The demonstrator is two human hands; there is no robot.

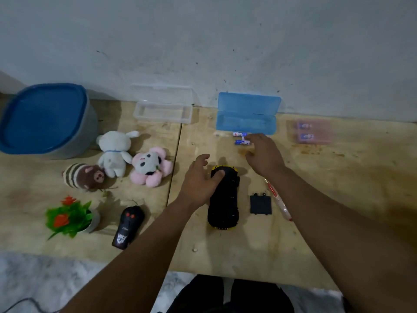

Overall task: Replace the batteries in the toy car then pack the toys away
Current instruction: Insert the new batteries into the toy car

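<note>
The left hand (199, 180) rests loosely spread on the upturned toy car (224, 197) mid-tabletop (338, 199), while at one o'clock the right hand (264, 152), fingers relaxed, reaches the batteries (242, 138): small, smooth, likely rolling, best pinched mid-barrel.

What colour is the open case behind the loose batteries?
The open case is translucent blue, seen in the head view.
</note>
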